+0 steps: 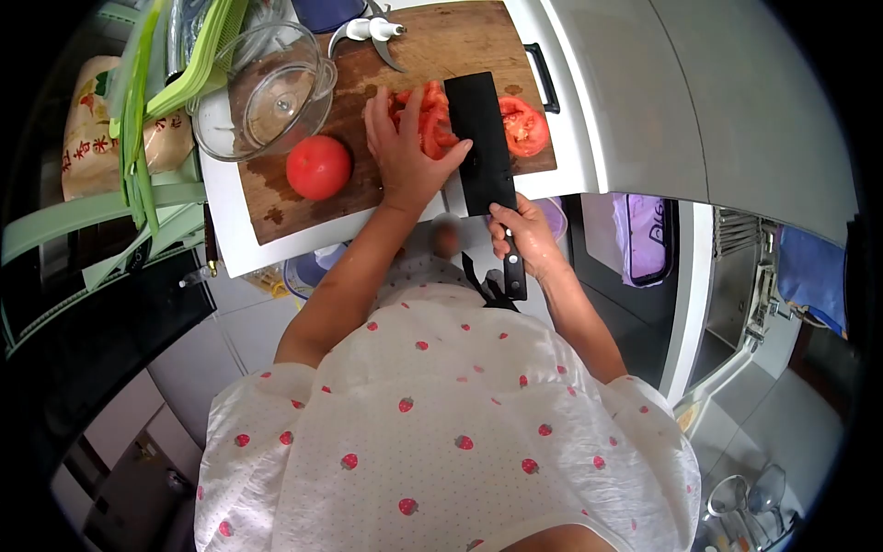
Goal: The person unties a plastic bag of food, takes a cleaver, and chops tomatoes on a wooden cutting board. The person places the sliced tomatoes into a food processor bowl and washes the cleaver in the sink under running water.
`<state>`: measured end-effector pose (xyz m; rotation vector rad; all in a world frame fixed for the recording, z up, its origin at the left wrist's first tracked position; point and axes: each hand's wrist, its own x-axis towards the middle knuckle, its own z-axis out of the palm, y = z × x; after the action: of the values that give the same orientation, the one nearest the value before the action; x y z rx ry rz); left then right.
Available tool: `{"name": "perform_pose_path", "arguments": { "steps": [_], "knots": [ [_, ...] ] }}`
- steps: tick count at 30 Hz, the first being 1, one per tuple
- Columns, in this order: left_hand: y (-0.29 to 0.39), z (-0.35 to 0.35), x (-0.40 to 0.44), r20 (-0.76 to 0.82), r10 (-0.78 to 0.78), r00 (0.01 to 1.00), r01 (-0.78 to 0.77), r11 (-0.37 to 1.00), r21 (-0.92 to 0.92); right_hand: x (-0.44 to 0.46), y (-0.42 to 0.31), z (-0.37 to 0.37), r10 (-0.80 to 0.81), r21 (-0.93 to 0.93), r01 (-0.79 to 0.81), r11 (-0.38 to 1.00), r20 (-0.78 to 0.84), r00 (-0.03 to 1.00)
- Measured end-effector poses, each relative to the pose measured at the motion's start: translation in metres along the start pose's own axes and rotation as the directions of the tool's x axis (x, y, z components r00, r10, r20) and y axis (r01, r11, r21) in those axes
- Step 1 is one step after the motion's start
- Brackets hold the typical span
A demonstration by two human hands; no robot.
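Observation:
A black cleaver [480, 138] stands over the wooden cutting board [460, 37], its handle wrapped by my right hand [526, 232]. Left of the blade, my left hand [409, 152] rests with curved, spread fingers on a cut tomato [434, 120], the thumb close to the blade. Part of this tomato is hidden by the hand and the cleaver. On the blade's right side lies a cut tomato piece [524, 127], its wet inside showing. A whole red tomato [319, 167] sits on the board left of my left hand.
A clear glass bowl [276, 101] with a handle stands at the board's left. Behind it are a green plastic basket [204, 64] and scallions [136, 138]. A bladed chopper insert [372, 29] lies at the back of the board. A packaged bag [87, 138] is far left.

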<state>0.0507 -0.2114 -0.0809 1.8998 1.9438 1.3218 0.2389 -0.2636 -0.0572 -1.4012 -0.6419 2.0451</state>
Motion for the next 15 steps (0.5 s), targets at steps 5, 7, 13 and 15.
{"name": "perform_pose_path", "arguments": {
  "steps": [5, 7, 13, 15],
  "knots": [
    [0.008, 0.006, 0.003, 0.016, -0.025, 1.000, 0.024, 0.998, 0.063, 0.011, 0.000, 0.010, 0.061, 0.056, -0.068, 0.996, 0.120, 0.991],
    [0.009, 0.009, 0.003, 0.015, -0.027, 1.000, 0.026, 0.996, 0.089, 0.012, -0.001, 0.016, 0.064, 0.054, -0.072, 0.996, 0.126, 0.990],
    [0.013, 0.011, 0.002, 0.008, -0.014, 1.000, 0.014, 0.995, 0.096, 0.007, 0.008, 0.017, 0.034, 0.057, -0.043, 0.997, 0.151, 0.988],
    [0.020, 0.009, 0.004, 0.002, 0.001, 1.000, -0.001, 0.999, 0.049, -0.001, 0.005, 0.019, 0.027, 0.080, -0.039, 0.996, 0.141, 0.990]
  ]
}}
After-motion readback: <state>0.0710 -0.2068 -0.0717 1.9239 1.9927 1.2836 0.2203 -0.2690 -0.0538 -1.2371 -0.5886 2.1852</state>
